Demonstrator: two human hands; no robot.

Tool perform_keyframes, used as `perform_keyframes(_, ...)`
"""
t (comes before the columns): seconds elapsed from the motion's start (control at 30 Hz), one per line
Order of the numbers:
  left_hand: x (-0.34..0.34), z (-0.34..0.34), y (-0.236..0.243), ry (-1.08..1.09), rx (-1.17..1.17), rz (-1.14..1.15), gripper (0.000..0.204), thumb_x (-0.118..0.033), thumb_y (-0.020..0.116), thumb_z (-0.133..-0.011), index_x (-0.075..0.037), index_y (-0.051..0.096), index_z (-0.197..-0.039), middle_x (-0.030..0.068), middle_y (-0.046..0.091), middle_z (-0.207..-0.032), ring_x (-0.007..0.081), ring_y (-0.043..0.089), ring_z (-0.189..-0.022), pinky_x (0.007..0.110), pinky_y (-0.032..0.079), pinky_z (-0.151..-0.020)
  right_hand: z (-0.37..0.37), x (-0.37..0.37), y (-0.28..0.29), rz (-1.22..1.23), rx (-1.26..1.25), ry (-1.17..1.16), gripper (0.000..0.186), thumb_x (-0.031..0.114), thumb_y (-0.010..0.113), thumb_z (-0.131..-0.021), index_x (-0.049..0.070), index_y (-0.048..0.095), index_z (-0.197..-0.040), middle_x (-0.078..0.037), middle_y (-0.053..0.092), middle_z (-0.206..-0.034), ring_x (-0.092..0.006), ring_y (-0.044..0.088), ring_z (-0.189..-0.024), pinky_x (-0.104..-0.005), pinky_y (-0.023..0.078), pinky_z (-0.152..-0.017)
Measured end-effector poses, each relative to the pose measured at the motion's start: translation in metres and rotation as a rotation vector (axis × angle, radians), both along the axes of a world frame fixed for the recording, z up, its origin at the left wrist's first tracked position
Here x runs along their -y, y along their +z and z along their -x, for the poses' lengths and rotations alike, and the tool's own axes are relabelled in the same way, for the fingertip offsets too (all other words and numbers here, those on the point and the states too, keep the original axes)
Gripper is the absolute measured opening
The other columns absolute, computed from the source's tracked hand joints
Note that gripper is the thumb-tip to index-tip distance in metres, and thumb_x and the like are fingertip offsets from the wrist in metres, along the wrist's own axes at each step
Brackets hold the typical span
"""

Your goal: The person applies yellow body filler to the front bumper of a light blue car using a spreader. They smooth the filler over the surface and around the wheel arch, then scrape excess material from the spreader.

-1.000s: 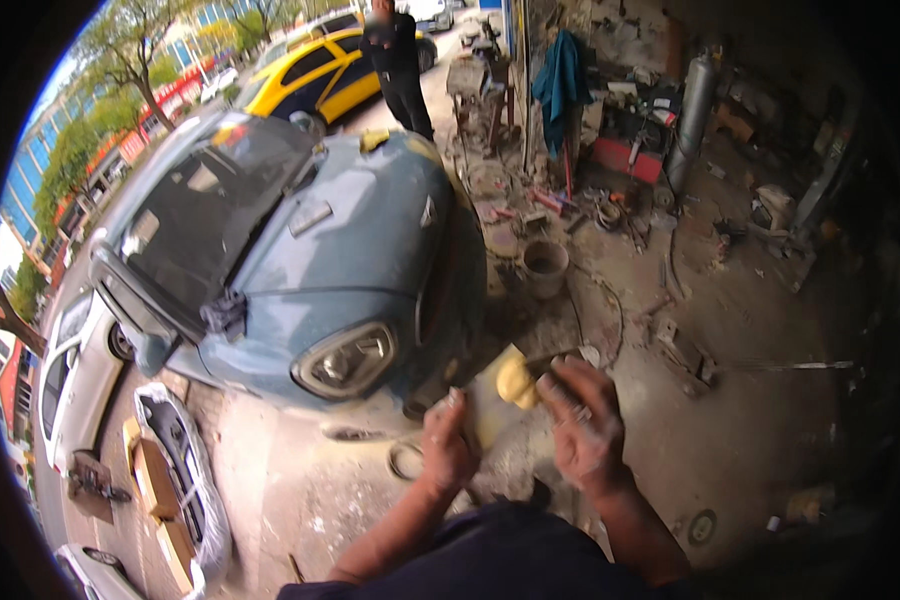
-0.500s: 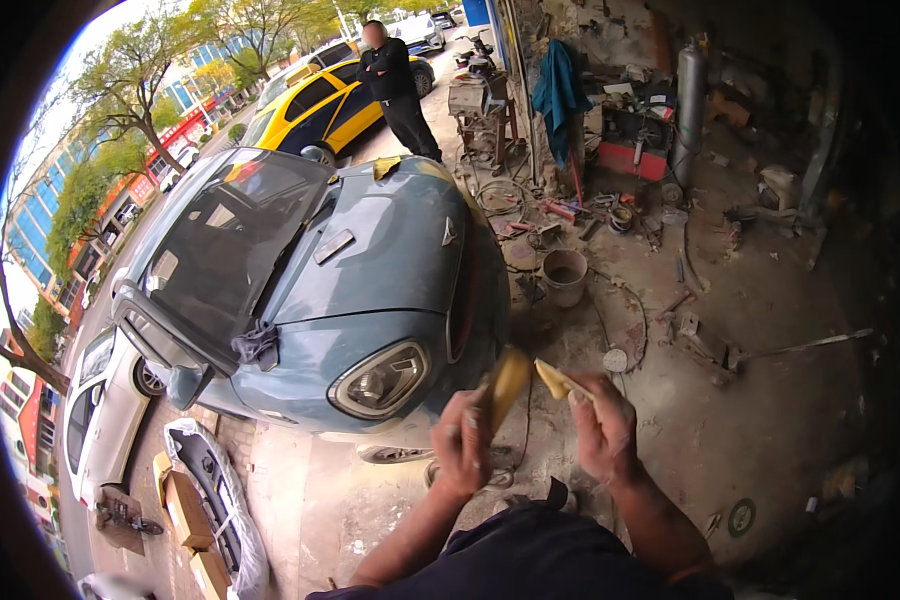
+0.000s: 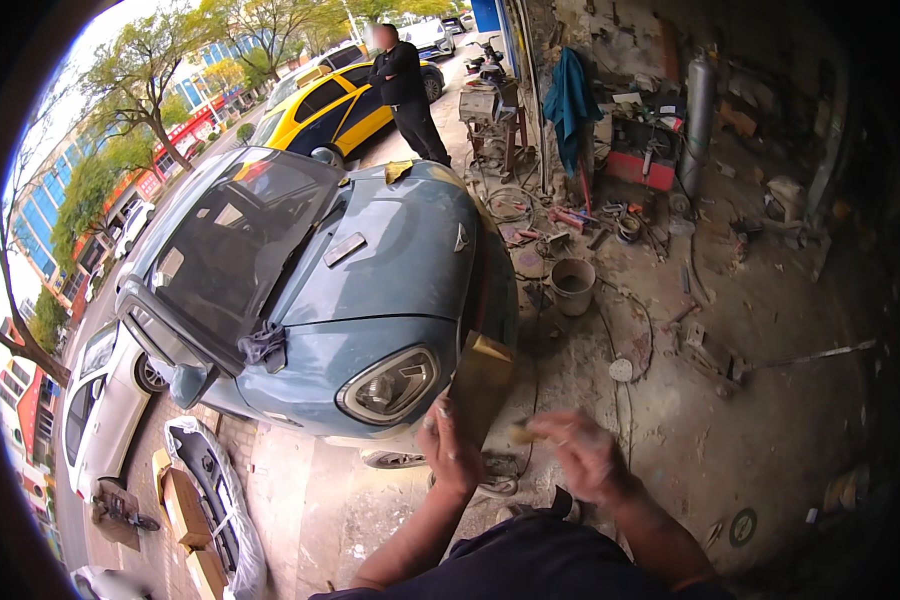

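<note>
My left hand [image 3: 452, 447] grips a flat, yellowish-brown board-like piece [image 3: 483, 392] by its lower part. The piece is tilted upright, and its top edge catches the light. Close by on its right, my right hand [image 3: 583, 455] pinches a small tan piece [image 3: 521, 432] in its fingertips, smeared by motion. A gap shows between the two pieces. Just past my hands stands a blue-grey car [image 3: 375, 280], its headlight [image 3: 390, 385] nearest my left hand. On its hood lie a flat grey block [image 3: 345, 249] and a yellow scrap [image 3: 398, 171].
A purple-grey cloth [image 3: 262, 345] rests on the fender by the side mirror. Right of the car stands a bucket [image 3: 572, 285], with hoses and tools on the floor. A plastic-wrapped car part [image 3: 215, 500] and cardboard boxes [image 3: 185, 508] lie at left. A person [image 3: 410, 95] stands beyond.
My left hand has tipped its flat piece so its broad face shows. My right hand has moved down and slightly left with the small piece. The view has shifted a little.
</note>
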State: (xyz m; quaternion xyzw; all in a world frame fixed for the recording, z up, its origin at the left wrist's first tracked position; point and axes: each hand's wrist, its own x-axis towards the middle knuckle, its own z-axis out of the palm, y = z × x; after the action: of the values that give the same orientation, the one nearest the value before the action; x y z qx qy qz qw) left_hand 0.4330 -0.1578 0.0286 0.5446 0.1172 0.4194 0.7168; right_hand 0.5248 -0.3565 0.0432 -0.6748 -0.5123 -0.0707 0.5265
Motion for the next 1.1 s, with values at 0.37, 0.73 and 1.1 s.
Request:
perform_keyframes(0.37, 0.01, 0.013, -0.015, -0.364, -0.059, 0.659, 0.041, -0.041, 0.059, -0.116, -0.002, 0.068, -0.125, 0.0132, 0.074, -0.129, 0.0238, 0.073, -0.117, 0.042, 0.057, -0.104, -0.005, -0.02, 0.011, -0.163, -0.143, -0.046, 0.035, 0.006, 0.058, -0.114, -0.003, 0.066, -0.148, -0.026, 0.073, -0.136, -0.0379, 0.076, -0.12, -0.0398, 0.061, -0.1)
perform_keyframes(0.73, 0.015, 0.009, 0.001, -0.322, 0.021, 0.415, 0.035, -0.035, 0.054, -0.119, -0.003, 0.067, -0.113, 0.0067, 0.07, -0.107, 0.0162, 0.065, -0.104, 0.035, 0.05, -0.101, -0.005, -0.021, 0.025, 0.033, 0.34, -0.273, 0.052, 0.001, 0.072, -0.092, 0.013, 0.079, -0.141, -0.017, 0.067, -0.143, -0.0377, 0.063, -0.131, -0.0538, 0.049, -0.117)
perform_keyframes(1.1, -0.014, 0.013, 0.013, 0.08, -0.129, -0.413, 0.047, -0.038, 0.045, -0.121, -0.001, 0.066, -0.102, 0.0008, 0.054, -0.08, 0.0089, 0.048, -0.071, 0.031, 0.037, -0.064, 0.01, -0.013, 0.025, 0.03, 0.058, -0.117, 0.032, -0.005, 0.068, -0.098, 0.002, 0.078, -0.127, -0.017, 0.078, -0.123, -0.0362, 0.077, -0.11, -0.0422, 0.063, -0.092)
